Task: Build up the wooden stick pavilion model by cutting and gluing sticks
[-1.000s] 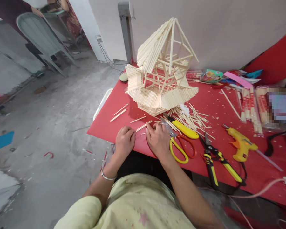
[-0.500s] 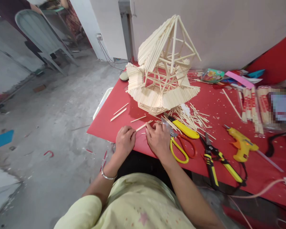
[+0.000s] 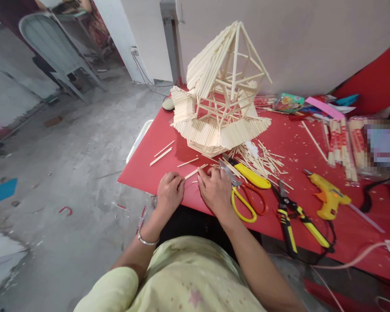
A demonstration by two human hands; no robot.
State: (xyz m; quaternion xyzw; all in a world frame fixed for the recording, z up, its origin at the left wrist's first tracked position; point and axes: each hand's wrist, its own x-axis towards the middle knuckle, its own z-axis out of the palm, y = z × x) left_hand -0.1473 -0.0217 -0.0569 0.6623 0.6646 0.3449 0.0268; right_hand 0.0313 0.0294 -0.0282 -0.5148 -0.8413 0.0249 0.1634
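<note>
Both hands rest low at the near edge of the red table. My left hand (image 3: 170, 190) is closed on the near end of a short wooden stick (image 3: 191, 173). My right hand (image 3: 216, 187) has its fingers curled, with the fingertips on the far part of that same stick. Just beyond stands a lantern-like frame of glued wooden sticks (image 3: 211, 132), its pointed top partly covered. Yellow-and-red-handled scissors (image 3: 243, 206) lie right beside my right hand, with a yellow utility knife (image 3: 251, 175) above them. A few loose sticks (image 3: 160, 156) lie left of the hands.
A pile of cut sticks (image 3: 266, 160) lies right of the frame. Farther right are yellow-black cutters (image 3: 289, 208), a yellow glue gun (image 3: 331, 197) with its cord, and packs of wrapped chopsticks (image 3: 339, 143). A pale plastic chair (image 3: 52, 43) stands at the back left.
Hands and stick keep nearly the same pose. The whole view has shifted very slightly.
</note>
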